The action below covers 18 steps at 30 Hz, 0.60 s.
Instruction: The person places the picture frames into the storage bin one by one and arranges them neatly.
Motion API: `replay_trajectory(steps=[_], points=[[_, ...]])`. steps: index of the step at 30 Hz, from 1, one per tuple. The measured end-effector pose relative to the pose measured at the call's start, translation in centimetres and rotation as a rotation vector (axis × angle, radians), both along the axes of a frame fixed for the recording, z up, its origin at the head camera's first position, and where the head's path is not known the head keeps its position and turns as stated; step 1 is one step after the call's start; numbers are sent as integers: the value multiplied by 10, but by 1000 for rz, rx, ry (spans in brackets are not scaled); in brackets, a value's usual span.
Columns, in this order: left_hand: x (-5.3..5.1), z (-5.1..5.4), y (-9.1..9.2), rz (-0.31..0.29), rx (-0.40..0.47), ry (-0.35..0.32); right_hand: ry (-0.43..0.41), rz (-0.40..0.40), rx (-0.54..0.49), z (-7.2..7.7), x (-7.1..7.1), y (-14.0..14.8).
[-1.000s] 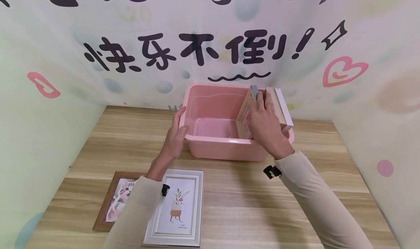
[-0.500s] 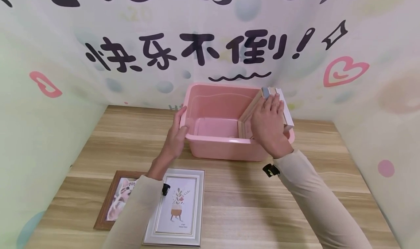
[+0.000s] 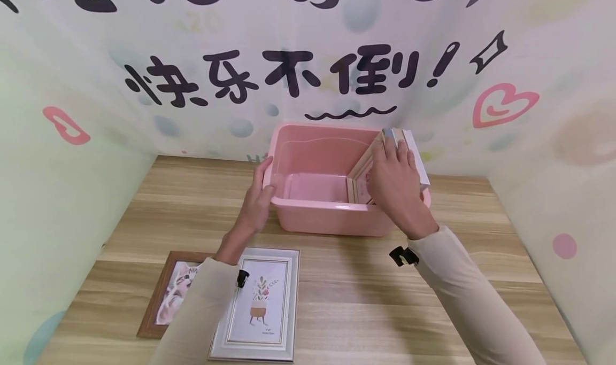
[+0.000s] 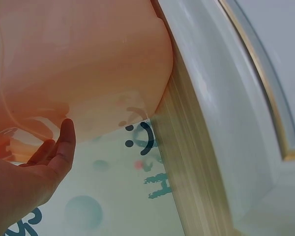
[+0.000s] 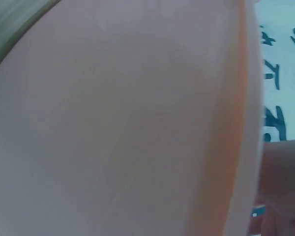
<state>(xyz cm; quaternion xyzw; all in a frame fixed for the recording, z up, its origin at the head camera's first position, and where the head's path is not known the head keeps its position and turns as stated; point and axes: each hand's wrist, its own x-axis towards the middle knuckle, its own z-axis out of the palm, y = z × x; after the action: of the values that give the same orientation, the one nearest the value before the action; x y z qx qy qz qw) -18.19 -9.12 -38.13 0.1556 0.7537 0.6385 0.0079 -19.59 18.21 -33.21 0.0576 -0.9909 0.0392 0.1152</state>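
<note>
The left hand (image 3: 255, 202) grips the left end of a pink plastic basin (image 3: 332, 220), its thumb at the rim and its fingers against the outer wall. The right hand (image 3: 395, 186) rests on the top edges of a row of picture frames at the basin's right end; its fingers lie fairly straight and slightly apart (the thumb is hidden, so its hold cannot be told).

The frames stand on edge, side by side. The innermost, a pale wooden frame (image 3: 353, 188), leans and turns its pinkish picture toward the basin's middle; a white frame (image 3: 418, 162) stands outermost, its top above the rim.

The basin sits toward the back of a wood-grain table (image 3: 346, 306), before a banner (image 3: 216, 127) with black Chinese lettering. Nearer the person, a brown-framed kitten picture (image 3: 174, 295) lies face up, partly covered by the left sleeve (image 3: 194, 311). Beside it lies a white frame with a potted-plant print (image 3: 262, 303), also face up. The right-wrist view is blurred and shows mostly basin wall.
</note>
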Motion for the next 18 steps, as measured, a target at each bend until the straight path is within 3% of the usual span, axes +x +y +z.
replay_trajectory(steps=[6,9,14,18], points=[[1,0,-1,11,-9,2,145,180,-198,-2,15,-3],[1,-1,-2,12,-2,-1,147,243,-303,-3,24,-7],[-2,-4,-1,0,2,3,121,349,-380,0,43,-16],[-12,-20,-2,0,17,7,114,442,-440,1,56,-23]])
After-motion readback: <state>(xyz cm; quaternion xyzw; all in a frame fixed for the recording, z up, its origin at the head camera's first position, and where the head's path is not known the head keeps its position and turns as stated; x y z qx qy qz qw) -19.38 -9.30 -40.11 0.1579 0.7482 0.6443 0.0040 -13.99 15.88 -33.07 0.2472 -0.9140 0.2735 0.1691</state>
